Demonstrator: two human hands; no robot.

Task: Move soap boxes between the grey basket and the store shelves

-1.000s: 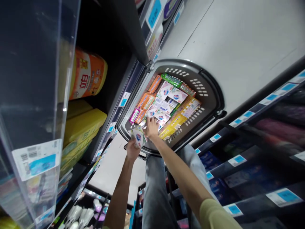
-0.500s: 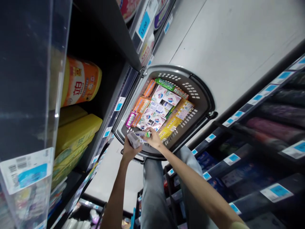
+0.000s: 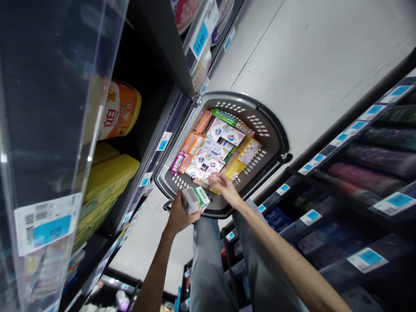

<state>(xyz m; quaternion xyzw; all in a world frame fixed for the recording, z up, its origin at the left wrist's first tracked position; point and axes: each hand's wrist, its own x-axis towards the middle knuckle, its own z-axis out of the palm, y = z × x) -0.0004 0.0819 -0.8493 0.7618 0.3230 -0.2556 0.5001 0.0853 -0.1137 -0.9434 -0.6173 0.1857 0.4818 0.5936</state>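
Note:
My left hand (image 3: 180, 214) is closed around a small white and green box (image 3: 196, 199) with a grey panel, at the near rim of the shopping basket (image 3: 276, 121). Inside the basket, my right hand (image 3: 225, 187) hovers by the packed goods with loosely bent fingers apart and nothing visible in them. Closest to it are white boxes with pink and blue print (image 3: 205, 164) and yellow packs (image 3: 239, 162). Orange packs (image 3: 191, 143), a magenta pack (image 3: 178, 163) and a green pack (image 3: 224, 116) lie along the basket's sides.
A dark shelf on the left holds an orange-labelled yellow bottle (image 3: 121, 110) and yellow packs (image 3: 112, 177), behind a clear panel (image 3: 94, 82) with a price tag (image 3: 48, 223). Shelves with blue-and-white tags (image 3: 312, 216) line the right. Pale floor (image 3: 312, 56) stretches beyond the basket.
My right hand has come away from the small box and moved right over the basket. My left hand keeps the box, now turned to show its green and white face.

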